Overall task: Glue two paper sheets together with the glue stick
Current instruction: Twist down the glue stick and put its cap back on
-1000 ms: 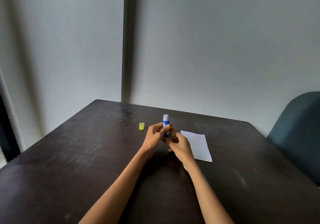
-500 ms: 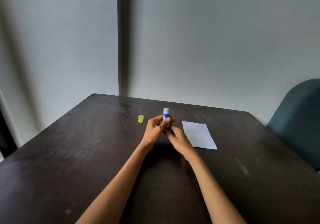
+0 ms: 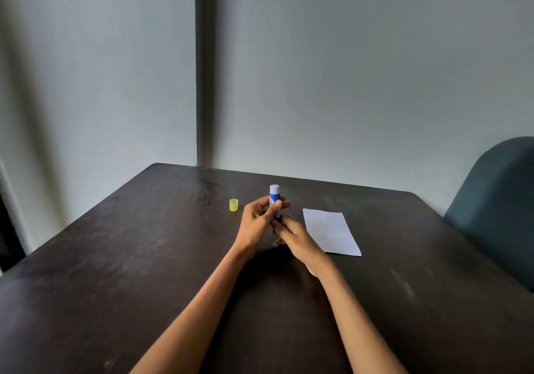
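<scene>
Glue stick [image 3: 274, 193]: blue body with white exposed tip. Cap [image 3: 233, 204]: translucent yellow. Paper sheet [image 3: 331, 231]: plain white. Table [image 3: 144, 258]: dark brown. Chair [image 3: 497, 200]: dark teal. Wall [image 3: 361, 70]: pale grey.

Both our bare arms reach forward. Our left hand [image 3: 260, 217] curls its fingers [image 3: 276, 204] tight; our right hand [image 3: 297, 236] pinches just below it.

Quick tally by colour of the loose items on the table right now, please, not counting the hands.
Yellow: 1, the cap, standing alone.
Blue and white: 1, the glue stick, upright in the left hand, right hand at its base.
White: 1 visible paper; stacked sheets cannot be ruled out.
Total: 3
</scene>
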{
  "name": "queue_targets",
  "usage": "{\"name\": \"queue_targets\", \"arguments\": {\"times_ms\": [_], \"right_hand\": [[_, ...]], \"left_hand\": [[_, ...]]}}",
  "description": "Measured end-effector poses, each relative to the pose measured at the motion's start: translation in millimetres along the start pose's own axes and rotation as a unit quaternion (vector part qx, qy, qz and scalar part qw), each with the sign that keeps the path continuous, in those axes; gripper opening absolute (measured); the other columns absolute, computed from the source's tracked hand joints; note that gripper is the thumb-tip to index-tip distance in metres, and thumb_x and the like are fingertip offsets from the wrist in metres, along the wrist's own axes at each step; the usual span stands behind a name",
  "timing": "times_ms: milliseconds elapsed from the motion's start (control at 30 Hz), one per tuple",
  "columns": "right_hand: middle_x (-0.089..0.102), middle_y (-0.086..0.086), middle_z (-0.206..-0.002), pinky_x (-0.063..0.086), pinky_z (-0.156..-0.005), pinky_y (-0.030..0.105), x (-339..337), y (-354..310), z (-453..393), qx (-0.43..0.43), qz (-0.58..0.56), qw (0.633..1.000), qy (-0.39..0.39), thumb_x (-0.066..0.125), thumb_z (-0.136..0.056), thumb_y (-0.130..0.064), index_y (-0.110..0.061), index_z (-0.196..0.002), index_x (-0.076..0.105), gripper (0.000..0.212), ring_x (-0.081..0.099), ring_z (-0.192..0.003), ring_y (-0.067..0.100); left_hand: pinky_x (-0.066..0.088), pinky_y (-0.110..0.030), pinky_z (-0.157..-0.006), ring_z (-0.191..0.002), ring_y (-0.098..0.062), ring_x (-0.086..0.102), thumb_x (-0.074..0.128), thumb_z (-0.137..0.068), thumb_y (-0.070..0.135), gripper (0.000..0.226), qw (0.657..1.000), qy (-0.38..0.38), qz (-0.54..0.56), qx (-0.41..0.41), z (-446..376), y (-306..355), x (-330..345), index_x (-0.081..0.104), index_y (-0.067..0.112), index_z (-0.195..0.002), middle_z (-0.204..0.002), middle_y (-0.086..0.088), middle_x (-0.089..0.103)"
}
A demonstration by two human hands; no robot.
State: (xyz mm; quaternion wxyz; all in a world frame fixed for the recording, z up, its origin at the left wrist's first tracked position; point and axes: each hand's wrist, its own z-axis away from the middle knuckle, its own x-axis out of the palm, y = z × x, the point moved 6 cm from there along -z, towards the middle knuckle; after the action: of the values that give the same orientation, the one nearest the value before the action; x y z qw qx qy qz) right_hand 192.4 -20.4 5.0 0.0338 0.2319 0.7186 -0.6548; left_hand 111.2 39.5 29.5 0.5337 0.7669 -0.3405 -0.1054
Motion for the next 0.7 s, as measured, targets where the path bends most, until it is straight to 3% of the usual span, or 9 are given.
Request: {"name": "queue_targets", "arguments": {"times_ms": [67,133,233,300,367,433,500,633,700], "right_hand": [[0.057,0.001,-0.11,0.048,-0.077,0.02,-0.3,-0.7,-0.1,0.005,0.018,1.0,-0.013,0.042,-0.098,-0.027,-0.023,-0.114,0.056,0.022,0.057,-0.099,0.01],[0.06,-0.003,-0.103,0.045,-0.075,0.027,-8.7,-3.5,-1.8,-0.02,0.139,0.987,0.078,0.051,-0.092,-0.031,-0.023,-0.105,0.061,0.018,0.056,-0.097,0.014],[0.054,-0.012,-0.09,0.038,-0.069,0.026,-17.4,-12.9,3.4,-0.068,0.252,0.936,0.237,0.066,-0.08,-0.032,-0.02,-0.091,0.063,0.017,0.045,-0.088,0.007],[0.052,-0.01,-0.093,0.04,-0.074,0.026,-16.7,-11.3,1.4,-0.069,0.233,0.942,0.232,0.068,-0.08,-0.029,-0.016,-0.09,0.059,0.019,0.046,-0.094,0.01],[0.049,-0.013,-0.097,0.042,-0.085,0.027,-11.5,-9.0,-0.8,-0.071,0.164,0.971,0.159,0.062,-0.086,-0.027,-0.016,-0.102,0.061,0.019,0.048,-0.107,0.014],[0.047,-0.021,-0.1,0.04,-0.093,0.019,-6.4,-11.2,0.7,-0.081,0.101,0.988,0.084,0.05,-0.094,-0.025,-0.019,-0.117,0.059,0.026,0.047,-0.113,0.014],[0.052,-0.019,-0.105,0.039,-0.092,0.014,-5.9,-12.3,1.4,-0.083,0.114,0.988,0.063,0.049,-0.095,-0.024,-0.019,-0.118,0.06,0.026,0.047,-0.113,0.014],[0.065,0.0,-0.104,0.044,-0.084,0.033,-19.7,-13.3,4.4,-0.067,0.279,0.932,0.221,0.068,-0.081,-0.032,-0.015,-0.1,0.065,0.025,0.05,-0.105,0.019],[0.063,0.003,-0.106,0.044,-0.089,0.039,-18.6,-12.5,5.3,-0.066,0.279,0.929,0.234,0.07,-0.079,-0.03,-0.013,-0.104,0.062,0.031,0.048,-0.108,0.021]], "left_hand": [[0.054,-0.02,-0.075,-0.09,-0.004,0.07,0.056,-0.092,0.014,0.013,1.0,0.0,-0.003,-0.001,1.1,-0.5,-1.2,0.066,0.018,-0.099,-0.099,-0.005,0.072],[0.056,-0.022,-0.082,-0.092,-0.005,0.07,0.056,-0.092,0.013,0.013,1.0,0.006,-0.003,0.001,2.0,-0.4,-2.1,0.066,0.018,-0.098,-0.1,-0.006,0.072],[0.057,-0.019,-0.075,-0.089,-0.004,0.071,0.055,-0.092,0.01,0.014,1.0,0.002,0.012,0.004,2.1,-0.4,-0.9,0.065,0.013,-0.101,-0.098,-0.006,0.072],[0.055,-0.016,-0.071,-0.089,-0.003,0.071,0.055,-0.092,0.009,0.016,1.0,0.0,0.016,0.003,2.5,0.4,-0.7,0.064,0.011,-0.105,-0.099,-0.005,0.071],[0.055,-0.016,-0.073,-0.091,-0.003,0.07,0.055,-0.092,0.01,0.016,1.0,0.002,0.008,0.007,2.2,1.6,-2.3,0.064,0.012,-0.106,-0.101,-0.006,0.071],[0.055,-0.017,-0.076,-0.092,-0.003,0.07,0.054,-0.093,0.012,0.016,1.0,-0.001,-0.004,0.01,1.7,2.5,-3.5,0.064,0.014,-0.106,-0.103,-0.006,0.071],[0.054,-0.016,-0.076,-0.092,-0.003,0.07,0.054,-0.093,0.012,0.016,1.0,-0.006,-0.005,0.007,2.7,1.6,-4.3,0.065,0.013,-0.105,-0.102,-0.005,0.071],[0.054,-0.017,-0.075,-0.088,-0.005,0.071,0.057,-0.091,0.011,0.012,1.0,-0.016,-0.003,0.005,7.0,-1.1,-1.2,0.067,0.015,-0.098,-0.096,-0.002,0.073],[0.055,-0.018,-0.075,-0.089,-0.009,0.072,0.057,-0.092,0.012,0.013,1.0,-0.021,0.0,0.005,7.4,-1.1,0.6,0.068,0.017,-0.097,-0.093,0.006,0.075]]}}
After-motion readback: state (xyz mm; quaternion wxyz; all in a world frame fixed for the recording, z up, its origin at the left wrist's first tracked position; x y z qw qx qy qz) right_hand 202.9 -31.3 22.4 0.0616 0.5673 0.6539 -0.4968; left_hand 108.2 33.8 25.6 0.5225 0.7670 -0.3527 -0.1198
